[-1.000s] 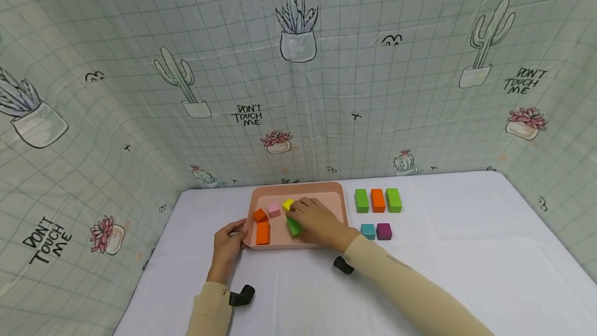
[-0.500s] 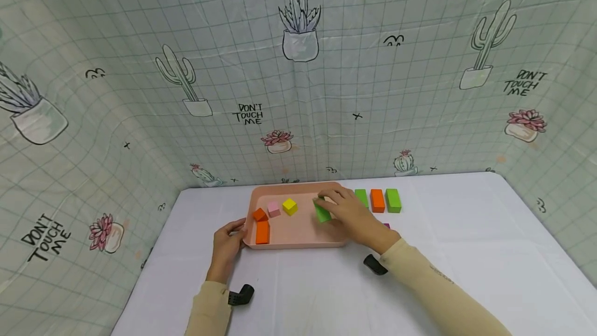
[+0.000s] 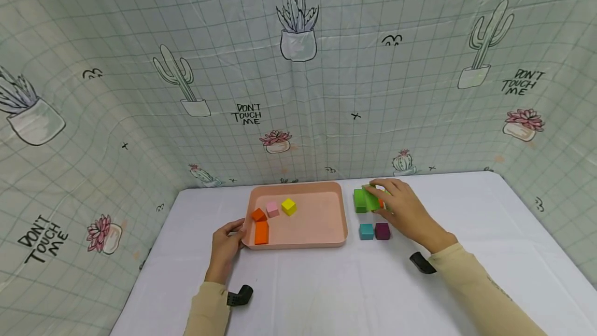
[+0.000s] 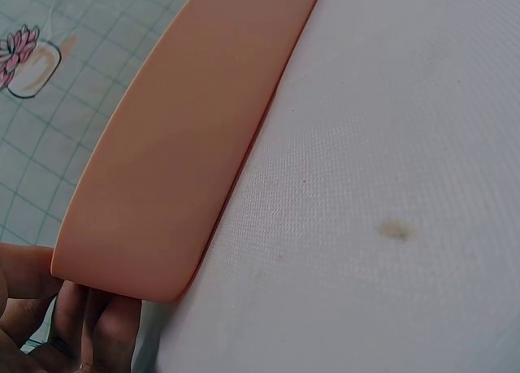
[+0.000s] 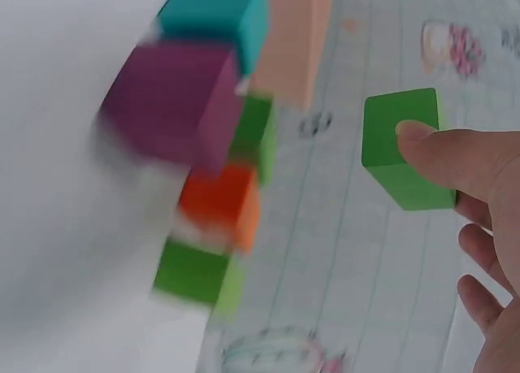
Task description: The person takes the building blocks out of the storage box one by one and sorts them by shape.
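My right hand (image 3: 408,217) pinches a green block (image 5: 400,137) between thumb and fingers, held up above the row of blocks right of the tray. In that row stand a green block (image 3: 359,201), an orange block (image 5: 221,201) and another green block (image 5: 193,271); in the head view the hand covers most of the latter two. With thumb and fingers, my left hand (image 3: 226,247) grips the left end of the pink tray (image 3: 322,232). Inside the tray lie a long orange block (image 3: 261,233), a small orange block (image 3: 258,215), a pink cube (image 3: 272,209) and a yellow cube (image 3: 288,207).
A teal cube (image 3: 366,232) and a purple cube (image 3: 383,231) sit side by side in front of the row. White cloth covers the table (image 3: 317,294). Behind it hangs a checked curtain (image 3: 326,92) printed with plants.
The right hand has lifted the green block out of the tray and carried it right, over the row of blocks. My left hand has stayed at the tray's left end.
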A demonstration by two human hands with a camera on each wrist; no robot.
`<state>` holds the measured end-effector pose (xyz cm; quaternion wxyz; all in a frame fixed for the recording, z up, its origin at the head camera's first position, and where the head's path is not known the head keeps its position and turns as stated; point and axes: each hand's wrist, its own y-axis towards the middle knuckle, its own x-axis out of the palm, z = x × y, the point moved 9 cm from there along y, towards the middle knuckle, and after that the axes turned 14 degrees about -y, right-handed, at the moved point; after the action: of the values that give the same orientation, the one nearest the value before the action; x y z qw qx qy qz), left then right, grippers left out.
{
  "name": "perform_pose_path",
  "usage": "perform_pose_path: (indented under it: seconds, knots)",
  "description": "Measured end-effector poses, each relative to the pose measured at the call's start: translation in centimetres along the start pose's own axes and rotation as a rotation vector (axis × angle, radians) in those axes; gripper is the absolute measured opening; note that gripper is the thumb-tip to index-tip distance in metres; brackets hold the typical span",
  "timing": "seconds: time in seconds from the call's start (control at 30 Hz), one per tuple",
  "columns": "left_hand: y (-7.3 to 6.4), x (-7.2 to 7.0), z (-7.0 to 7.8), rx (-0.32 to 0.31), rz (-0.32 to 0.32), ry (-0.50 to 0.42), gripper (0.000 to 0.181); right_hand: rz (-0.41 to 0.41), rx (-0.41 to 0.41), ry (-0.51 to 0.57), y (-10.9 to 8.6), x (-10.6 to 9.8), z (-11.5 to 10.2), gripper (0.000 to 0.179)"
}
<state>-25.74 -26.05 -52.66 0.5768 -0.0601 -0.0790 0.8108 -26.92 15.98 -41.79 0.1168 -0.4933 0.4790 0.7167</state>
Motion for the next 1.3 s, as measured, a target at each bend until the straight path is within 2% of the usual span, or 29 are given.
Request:
perform_pose_path:
  seconds: [0.3, 0.53, 0.8, 1.3]
  knots:
    - [0.1, -0.2, 0.1, -0.011, 0.007, 0.002, 0.034, -0.008, 0.08, -0.028, -3.6, -0.6, 4.4, 0.073]
    - [0.1, -0.2, 0.2, -0.003, -0.001, -0.008, 0.033, -0.031, 0.122, -0.051, -5.3, -0.4, 6.7, 0.072]
    - [0.1, -0.1, 0.1, 0.0, 0.006, -0.012, 0.034, -0.074, 0.136, -0.05, -6.3, 0.6, 8.2, 0.067]
    - [0.0, -0.1, -0.2, 0.002, -0.004, -0.018, 0.033, -0.23, 0.177, -0.024, -6.7, 3.1, 9.4, 0.061]
